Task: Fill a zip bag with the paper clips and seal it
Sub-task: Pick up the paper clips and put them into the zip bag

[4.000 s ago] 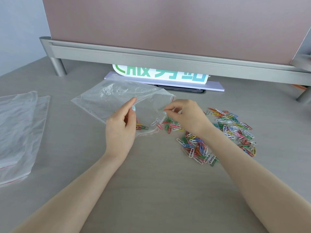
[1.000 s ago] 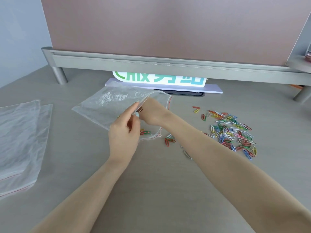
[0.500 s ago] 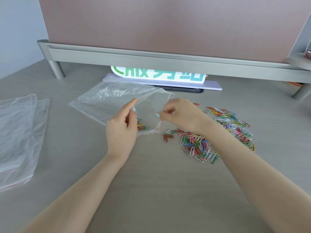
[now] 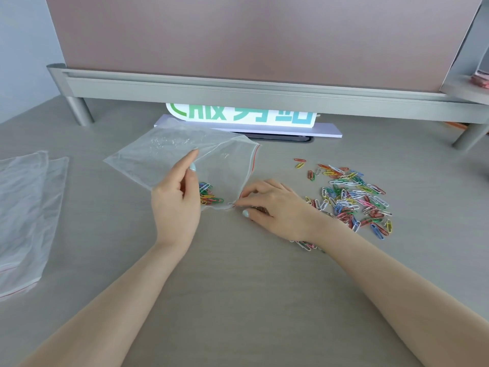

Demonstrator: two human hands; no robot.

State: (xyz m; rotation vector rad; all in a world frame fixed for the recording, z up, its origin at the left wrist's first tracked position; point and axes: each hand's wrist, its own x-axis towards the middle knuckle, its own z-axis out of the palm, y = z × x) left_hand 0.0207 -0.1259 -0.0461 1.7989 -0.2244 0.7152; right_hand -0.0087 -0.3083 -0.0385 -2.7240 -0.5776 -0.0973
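A clear zip bag (image 4: 169,152) with a red seal line lies on the grey table, its mouth facing right. My left hand (image 4: 176,207) pinches the bag's upper layer and holds the mouth lifted. A small bunch of coloured paper clips (image 4: 209,196) sits inside, near the mouth. At the mouth's near corner, my right hand (image 4: 276,207) rests on the table with fingers curled around a few clips. The loose pile of coloured paper clips (image 4: 352,198) spreads to the right of that hand, and a few clips (image 4: 304,245) show under my wrist.
Two spare clear bags (image 4: 25,207) lie flat at the table's left edge. A white sign with green letters (image 4: 238,116) stands at the back under a grey partition rail (image 4: 238,94), whose legs stand at far left and far right.
One second ago my right hand was inside the bag's mouth. It then came out to the clips beside the bag and now sits lower, at the mouth's near corner. My left hand keeps its hold.
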